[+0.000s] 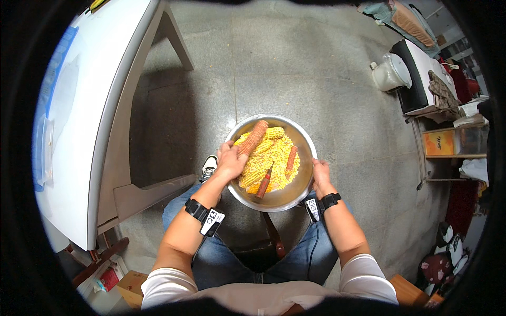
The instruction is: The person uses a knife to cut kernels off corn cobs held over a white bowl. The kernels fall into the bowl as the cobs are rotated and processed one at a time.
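Note:
A round metal basin [304, 181] is in front of me at knee height. My right hand [321, 172] grips its rim on the right side. In my left hand [231, 160], over the left rim, is a bare reddish corncob [253, 138], tilted up and to the right. Loose yellow corn kernels [278, 162] fill much of the basin. Among them lie ears of corn [255, 173] with kernels on. A shorter bare cob [291, 158] rests at the right. A screwdriver-like tool with a red handle [263, 187] lies across the corn near the front.
A white-topped table [95, 98] stands along my left, its leg [178, 39] reaching the grey tiled floor [272, 59]. Stray kernels dot the floor. At the right are a white bucket [391, 75], a shelf rack [454, 157] and a cardboard box [132, 288] sits lower left.

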Demonstrator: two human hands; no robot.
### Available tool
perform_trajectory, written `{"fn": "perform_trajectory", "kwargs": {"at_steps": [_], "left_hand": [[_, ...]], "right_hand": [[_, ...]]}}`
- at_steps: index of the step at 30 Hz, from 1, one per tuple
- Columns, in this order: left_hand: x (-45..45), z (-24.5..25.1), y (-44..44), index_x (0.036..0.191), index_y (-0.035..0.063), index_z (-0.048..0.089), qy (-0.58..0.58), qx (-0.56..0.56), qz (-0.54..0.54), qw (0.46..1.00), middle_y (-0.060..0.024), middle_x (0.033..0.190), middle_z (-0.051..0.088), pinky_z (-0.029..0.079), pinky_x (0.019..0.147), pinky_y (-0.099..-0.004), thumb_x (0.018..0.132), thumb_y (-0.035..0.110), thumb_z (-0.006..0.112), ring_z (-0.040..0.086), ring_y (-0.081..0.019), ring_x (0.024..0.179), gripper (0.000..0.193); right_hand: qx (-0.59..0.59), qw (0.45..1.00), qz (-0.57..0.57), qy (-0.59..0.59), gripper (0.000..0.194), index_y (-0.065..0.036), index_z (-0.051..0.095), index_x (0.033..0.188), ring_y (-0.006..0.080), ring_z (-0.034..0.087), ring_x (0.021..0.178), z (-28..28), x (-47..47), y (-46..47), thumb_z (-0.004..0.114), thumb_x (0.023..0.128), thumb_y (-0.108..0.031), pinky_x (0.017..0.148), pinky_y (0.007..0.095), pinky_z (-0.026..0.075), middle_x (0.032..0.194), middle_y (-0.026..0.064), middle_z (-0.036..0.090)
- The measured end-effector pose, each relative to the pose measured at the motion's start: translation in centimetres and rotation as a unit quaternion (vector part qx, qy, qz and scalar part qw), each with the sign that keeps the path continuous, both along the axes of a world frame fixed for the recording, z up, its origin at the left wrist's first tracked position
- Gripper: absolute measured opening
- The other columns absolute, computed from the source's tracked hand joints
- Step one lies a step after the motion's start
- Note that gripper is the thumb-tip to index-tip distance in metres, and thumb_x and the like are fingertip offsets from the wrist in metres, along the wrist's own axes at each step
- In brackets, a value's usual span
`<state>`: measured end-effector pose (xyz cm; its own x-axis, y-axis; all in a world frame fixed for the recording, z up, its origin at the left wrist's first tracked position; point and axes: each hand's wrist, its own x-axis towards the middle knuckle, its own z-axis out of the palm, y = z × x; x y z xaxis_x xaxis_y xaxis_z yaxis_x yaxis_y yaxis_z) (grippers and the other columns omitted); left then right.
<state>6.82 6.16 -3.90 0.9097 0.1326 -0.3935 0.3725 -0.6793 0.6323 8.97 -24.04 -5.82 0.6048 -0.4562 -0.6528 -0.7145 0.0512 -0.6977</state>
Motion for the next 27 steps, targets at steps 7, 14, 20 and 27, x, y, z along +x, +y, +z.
{"fn": "perform_trajectory", "kwargs": {"at_steps": [7, 14, 20, 27], "left_hand": [[1.9, -2.1, 1.1, 0.093, -0.0123, 0.061, 0.044, -0.158, 0.365, 0.916, -0.0309, 0.092, 0.063, 0.046, 0.078, -0.0431, 0.090, 0.032, 0.044, 0.064, -0.0381, 0.090, 0.047], [1.0, -2.9, 1.1, 0.097, -0.0147, 0.060, 0.102, -0.219, 0.406, 0.882, -0.0221, 0.090, 0.065, 0.048, 0.072, -0.0434, 0.088, 0.030, 0.044, 0.063, -0.0279, 0.083, 0.048], [-0.2, -1.9, -3.7, 0.096, 0.0027, 0.059, 0.233, -0.382, 0.326, 0.833, -0.0092, 0.081, 0.061, 0.045, 0.047, -0.0360, 0.093, 0.040, 0.046, 0.058, -0.0220, 0.060, 0.040], [-0.9, -2.9, -7.7, 0.090, 0.0040, 0.059, 0.249, -0.388, 0.312, 0.831, -0.0056, 0.060, 0.054, 0.035, 0.038, -0.0313, 0.094, 0.052, 0.040, 0.048, -0.0170, 0.045, 0.052]], "right_hand": [[0.189, 0.980, -0.064, 0.012, 0.042, 0.010, 0.049, 0.120, 0.0326, 0.061, 0.099, -1.1, 1.6, -0.7, 0.045, 0.095, -0.024, 0.081, 0.0484, 0.053, 0.114, 0.0240, 0.058], [0.294, 0.944, -0.148, -0.021, 0.043, 0.003, 0.053, 0.118, 0.0290, 0.056, 0.108, -0.8, 1.0, -3.5, 0.037, 0.098, -0.032, 0.100, 0.0424, 0.042, 0.118, 0.0170, 0.058], [0.289, 0.939, -0.184, -0.013, 0.049, 0.004, 0.057, 0.111, 0.0296, 0.057, 0.105, 6.4, -1.1, -11.6, 0.041, 0.095, -0.040, 0.099, 0.0436, 0.042, 0.113, 0.0167, 0.061], [0.221, 0.947, -0.231, 0.014, 0.052, 0.005, 0.055, 0.112, 0.0297, 0.057, 0.104, 5.7, -1.5, -14.2, 0.045, 0.093, -0.042, 0.097, 0.0427, 0.044, 0.116, 0.0181, 0.058]]}}
